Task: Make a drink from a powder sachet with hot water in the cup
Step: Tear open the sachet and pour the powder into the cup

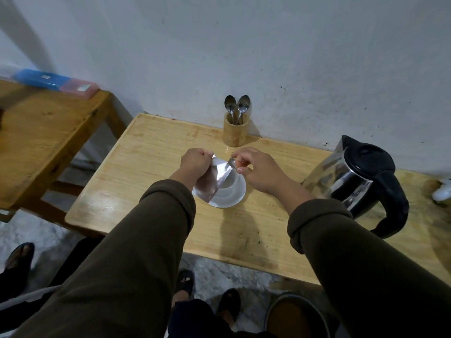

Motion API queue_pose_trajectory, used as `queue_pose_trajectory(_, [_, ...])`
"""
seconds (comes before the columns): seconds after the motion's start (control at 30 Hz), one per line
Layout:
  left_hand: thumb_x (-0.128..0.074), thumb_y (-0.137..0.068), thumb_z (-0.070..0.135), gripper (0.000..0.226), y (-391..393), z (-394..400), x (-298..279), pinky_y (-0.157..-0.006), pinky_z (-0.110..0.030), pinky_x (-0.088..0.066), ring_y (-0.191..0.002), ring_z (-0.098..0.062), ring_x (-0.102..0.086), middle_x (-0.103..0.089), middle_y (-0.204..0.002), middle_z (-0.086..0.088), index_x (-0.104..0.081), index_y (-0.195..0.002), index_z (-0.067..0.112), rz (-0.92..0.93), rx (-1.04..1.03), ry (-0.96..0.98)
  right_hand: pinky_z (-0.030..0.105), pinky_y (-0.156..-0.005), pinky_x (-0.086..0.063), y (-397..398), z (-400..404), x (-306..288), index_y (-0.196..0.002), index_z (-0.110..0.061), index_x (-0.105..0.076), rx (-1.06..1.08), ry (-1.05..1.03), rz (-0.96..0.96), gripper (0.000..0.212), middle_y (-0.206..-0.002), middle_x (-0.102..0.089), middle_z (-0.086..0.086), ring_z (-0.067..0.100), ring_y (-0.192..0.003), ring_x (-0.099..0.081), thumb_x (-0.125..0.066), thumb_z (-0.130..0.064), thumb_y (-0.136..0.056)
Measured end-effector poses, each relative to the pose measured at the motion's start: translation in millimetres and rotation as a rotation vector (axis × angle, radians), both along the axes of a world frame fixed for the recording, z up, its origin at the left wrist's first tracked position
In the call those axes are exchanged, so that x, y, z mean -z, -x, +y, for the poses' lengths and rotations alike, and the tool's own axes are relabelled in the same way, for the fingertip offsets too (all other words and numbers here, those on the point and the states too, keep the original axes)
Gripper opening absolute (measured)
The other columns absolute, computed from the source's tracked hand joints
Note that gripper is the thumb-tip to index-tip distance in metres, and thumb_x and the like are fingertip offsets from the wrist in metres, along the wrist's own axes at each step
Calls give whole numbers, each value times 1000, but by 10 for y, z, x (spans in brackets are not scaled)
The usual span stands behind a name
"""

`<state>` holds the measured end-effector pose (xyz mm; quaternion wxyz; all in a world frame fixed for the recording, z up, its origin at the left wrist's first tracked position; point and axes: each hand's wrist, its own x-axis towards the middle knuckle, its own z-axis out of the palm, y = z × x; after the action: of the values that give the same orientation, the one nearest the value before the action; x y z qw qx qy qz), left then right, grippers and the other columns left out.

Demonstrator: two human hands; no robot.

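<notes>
A silver foil sachet (211,179) hangs over a white cup (231,185) that stands on a white saucer (238,200) in the middle of the wooden table (151,191). My left hand (196,163) pinches the sachet's top left corner. My right hand (256,168) pinches a narrow strip at its top right, partly torn away. The sachet covers the cup's left side. A steel electric kettle (353,181) with a black lid and handle stands to the right of the cup.
A bamboo holder (235,131) with several spoons stands at the table's back edge by the wall. A second wooden table (44,137) at the left carries blue and pink boxes (56,81). A round bin (292,315) and feet are on the floor below.
</notes>
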<state>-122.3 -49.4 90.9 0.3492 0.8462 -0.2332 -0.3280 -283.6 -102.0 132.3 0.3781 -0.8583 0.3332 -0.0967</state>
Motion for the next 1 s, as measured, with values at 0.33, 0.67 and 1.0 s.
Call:
queue_pose_trajectory(0.33, [-62,-88,23,27,11,-7,79,-86,-28,-49,-107,-26,-63,-70,-112,-11,-73,-104,5,-76,134,-147,18,-73,-50,-118,172,347,-85,-10,-56,87,-156,-6,13,-109,-70,7,23,-92,-71,-48,0,-89])
queue_pose_trajectory(0.67, [-52,-90,23,20,35,-101,-2,-74,-24,-38,-106,-27,-62,-68,-113,-14,-63,-86,7,-287,322,-329,32,-81,-52,-138,134,424,-89,-8,-63,83,-130,71,14,-92,-70,13,30,-92,-66,-52,-1,-84])
queue_pose_trajectory(1.0, [-47,-94,17,22,7,-153,-65,-95,-27,-45,-114,-25,-60,-67,-101,-9,-64,-104,5,-358,370,-416,26,-88,-51,-102,131,432,-106,-11,-61,-27,-113,192,39,-107,-63,5,19,-96,-60,-69,-1,-69])
